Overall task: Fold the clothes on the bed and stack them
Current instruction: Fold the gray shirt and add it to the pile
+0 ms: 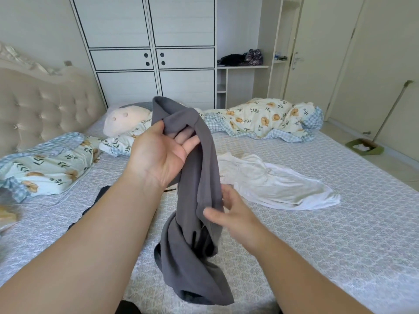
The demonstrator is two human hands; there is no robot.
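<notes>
Fingers [189, 138] of the left hand [158, 152] curl into the top of a grey garment [199, 200], holding it up above the bed [328, 223]. Lower down, the right hand [231, 214] pinches its edge between thumb and fingers. A white garment [278, 184] lies flat on the bed just beyond.

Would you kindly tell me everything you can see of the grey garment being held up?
The grey garment is a plain, dark grey piece of soft, matte fabric, unfolded and bunched into a hanging column above the bed. The left hand grips its upper part, fingers tucked into a fold; the right hand holds its edge midway down. Its lower end hangs twisted and crumpled.
</notes>
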